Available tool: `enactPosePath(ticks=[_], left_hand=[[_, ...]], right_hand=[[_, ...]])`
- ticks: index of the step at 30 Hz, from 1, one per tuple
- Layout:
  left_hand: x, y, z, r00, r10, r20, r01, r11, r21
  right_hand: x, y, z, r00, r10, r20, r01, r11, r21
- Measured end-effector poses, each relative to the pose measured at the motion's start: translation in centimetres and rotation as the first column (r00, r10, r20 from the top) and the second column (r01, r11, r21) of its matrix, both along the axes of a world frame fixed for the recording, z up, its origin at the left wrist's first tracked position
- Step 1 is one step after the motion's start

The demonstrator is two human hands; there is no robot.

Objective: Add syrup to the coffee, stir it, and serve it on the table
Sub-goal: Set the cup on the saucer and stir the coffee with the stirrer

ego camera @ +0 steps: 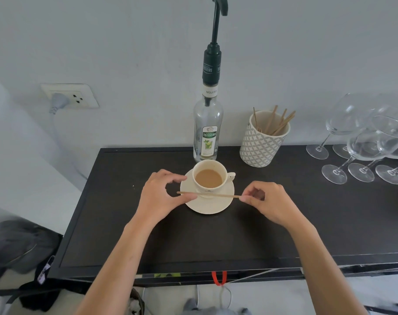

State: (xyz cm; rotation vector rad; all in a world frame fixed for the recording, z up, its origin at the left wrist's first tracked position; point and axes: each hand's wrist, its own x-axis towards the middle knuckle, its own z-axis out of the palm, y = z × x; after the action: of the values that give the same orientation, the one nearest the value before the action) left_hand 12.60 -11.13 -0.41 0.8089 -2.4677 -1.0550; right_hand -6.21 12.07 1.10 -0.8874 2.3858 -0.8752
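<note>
A cream cup [210, 176] of milky coffee stands on a cream saucer [212, 205] on the black table [193, 237]. A thin wooden stir stick [216, 195] lies level across the front of the saucer. My right hand [270, 202] pinches its right end. My left hand [162, 194] grips the saucer's left rim, thumb under the stick, index finger near the cup. Behind the cup stands a clear syrup bottle [207, 130] with a dark green pump top.
A patterned pot [263, 142] holding several wooden sticks stands right of the bottle. Several wine glasses [364, 144] crowd the table's right back corner. A wall socket with a plugged cable [68, 96] is at the left. Bags lie on the floor at the lower left.
</note>
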Motion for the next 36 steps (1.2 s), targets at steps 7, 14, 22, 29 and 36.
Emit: enactPosePath(ticks=[7,14,22,29,36], left_hand=[[1.0,-2.0,1.3,0.995,0.054,-0.083,-0.046,0.995,0.094],[0.6,-2.0,1.2,0.996,-0.033,0.084,0.027,0.997,0.073],[-2.5,0.9,-0.2,0.998,-0.054,0.032,0.048,0.983,0.178],[-4.0,2.2,-1.0,0.999,-0.048,0.019,0.043,0.981,0.188],[-4.6,2.4,-1.2,0.998,-0.058,-0.026,0.063,0.976,0.208]], right_hand=[[0.1,1.0,5.0,1.000,0.014,-0.004,-0.014,0.968,-0.252],[-0.4,-0.2,8.8,0.998,0.037,0.045,-0.007,0.851,-0.525],[0.3,-3.8,9.2,0.985,-0.074,-0.154,-0.013,0.866,-0.500],[0.5,-4.3,9.3,0.981,-0.111,-0.160,0.007,0.843,-0.538],[-0.5,-3.9,9.3,0.969,-0.121,-0.215,-0.007,0.858,-0.513]])
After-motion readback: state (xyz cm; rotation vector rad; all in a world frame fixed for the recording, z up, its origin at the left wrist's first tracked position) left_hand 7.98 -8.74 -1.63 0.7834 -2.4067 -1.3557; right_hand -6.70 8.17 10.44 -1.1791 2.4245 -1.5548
